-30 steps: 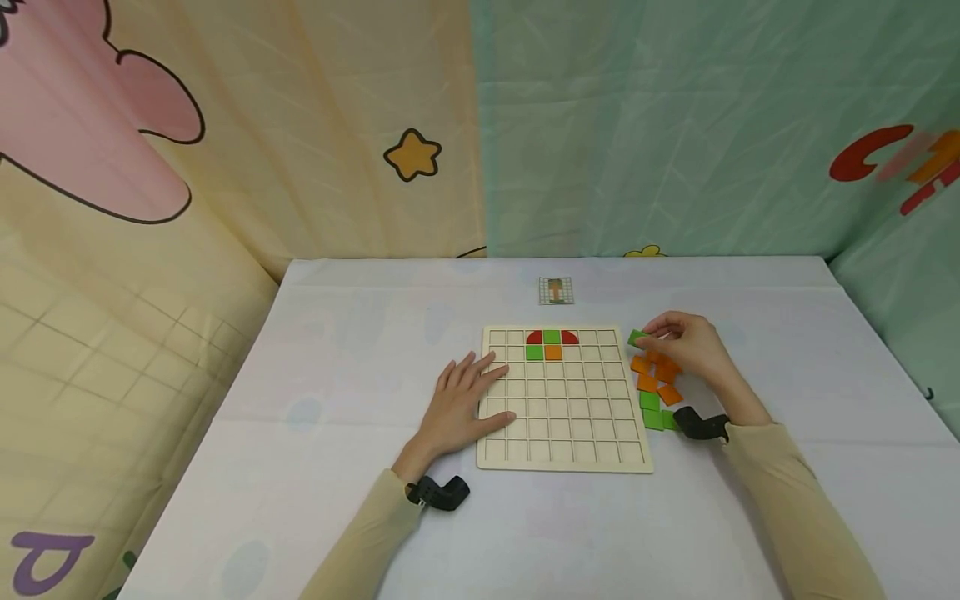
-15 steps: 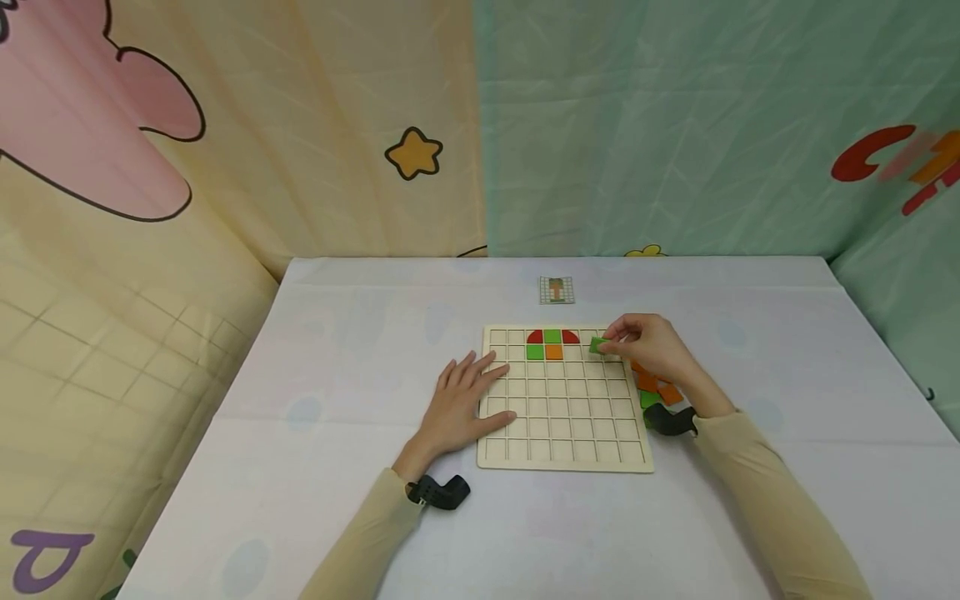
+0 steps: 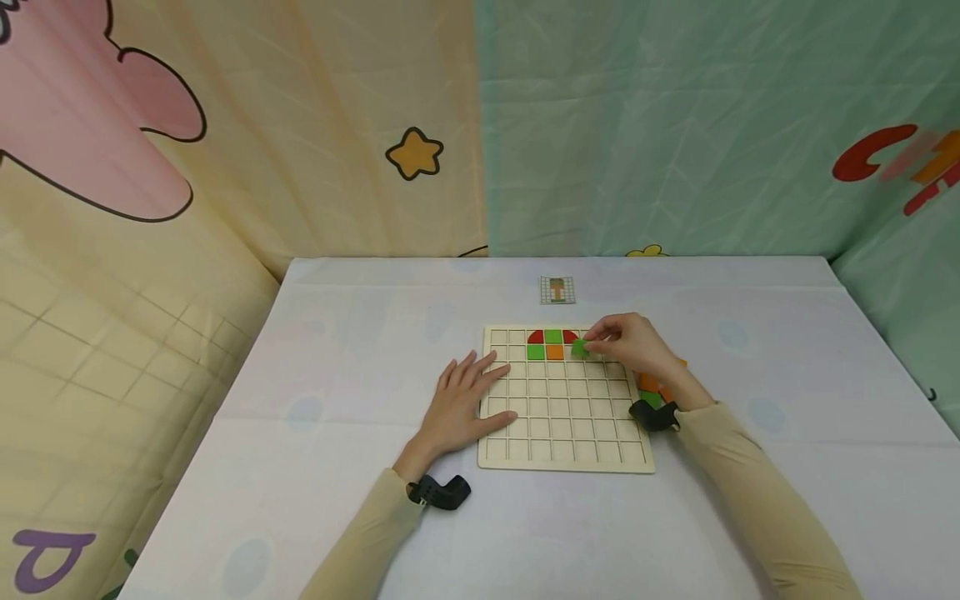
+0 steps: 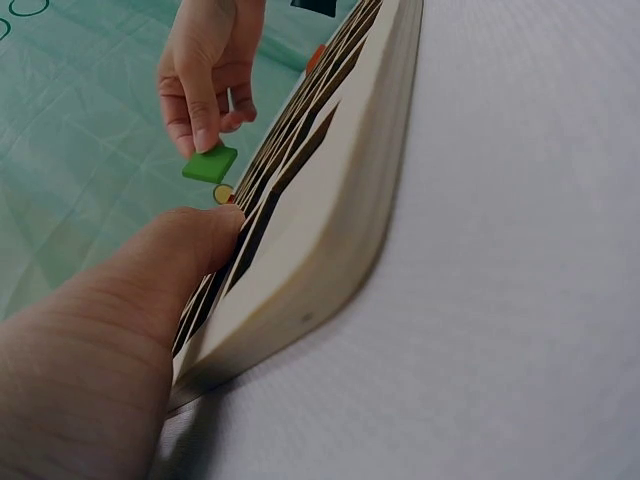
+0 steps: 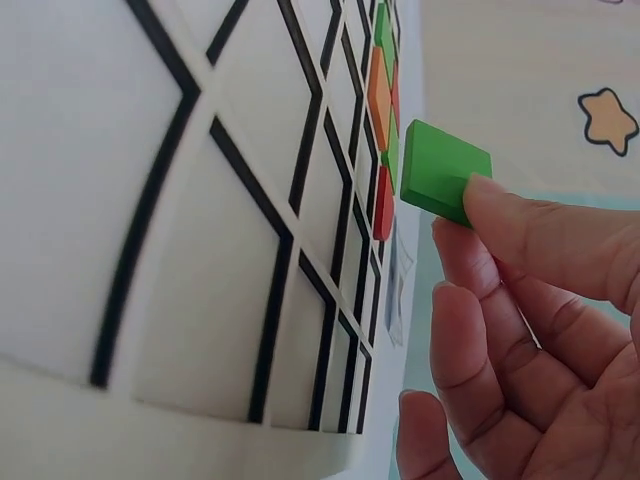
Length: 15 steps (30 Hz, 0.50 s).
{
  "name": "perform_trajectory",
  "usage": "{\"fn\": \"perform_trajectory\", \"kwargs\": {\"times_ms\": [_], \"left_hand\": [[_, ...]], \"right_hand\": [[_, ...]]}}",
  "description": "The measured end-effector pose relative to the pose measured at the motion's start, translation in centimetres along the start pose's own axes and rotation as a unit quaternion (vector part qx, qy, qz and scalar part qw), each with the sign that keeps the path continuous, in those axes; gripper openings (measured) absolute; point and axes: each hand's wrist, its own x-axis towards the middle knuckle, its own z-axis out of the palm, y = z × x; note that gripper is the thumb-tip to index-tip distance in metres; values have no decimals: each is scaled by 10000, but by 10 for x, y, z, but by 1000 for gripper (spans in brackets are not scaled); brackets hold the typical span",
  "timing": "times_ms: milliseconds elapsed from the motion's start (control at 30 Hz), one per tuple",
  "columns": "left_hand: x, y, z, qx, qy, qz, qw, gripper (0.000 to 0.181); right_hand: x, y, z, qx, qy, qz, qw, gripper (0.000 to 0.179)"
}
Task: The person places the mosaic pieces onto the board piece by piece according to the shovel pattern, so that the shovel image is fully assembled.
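Observation:
Between thumb and fingers my right hand pinches a green square tile. The tile hovers over the upper part of a pale wooden grid board, just right of an orange square tile in the second row. Left of that orange piece lies another green tile. In the top row a green square sits between two red rounded pieces, the left one fully in sight. My left hand rests with spread fingers on the board's left edge, its thumb on the rim in the left wrist view.
A small card with a printed grid picture lies behind the board. Loose orange tiles and green tiles lie right of the board, partly hidden under my right forearm. Printed curtains hang beyond the white table.
My right hand has carried the green tile leftward from the loose pile to above the board's second row. The left hand has stayed in place.

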Motion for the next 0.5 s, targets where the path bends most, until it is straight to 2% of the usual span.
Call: {"fn": "perform_trajectory", "kwargs": {"times_ms": [500], "left_hand": [[0,1,0,112,-65,-51,9999,70]], "right_hand": [[6,-4,6,-392,-175,6,9991,12]]}}
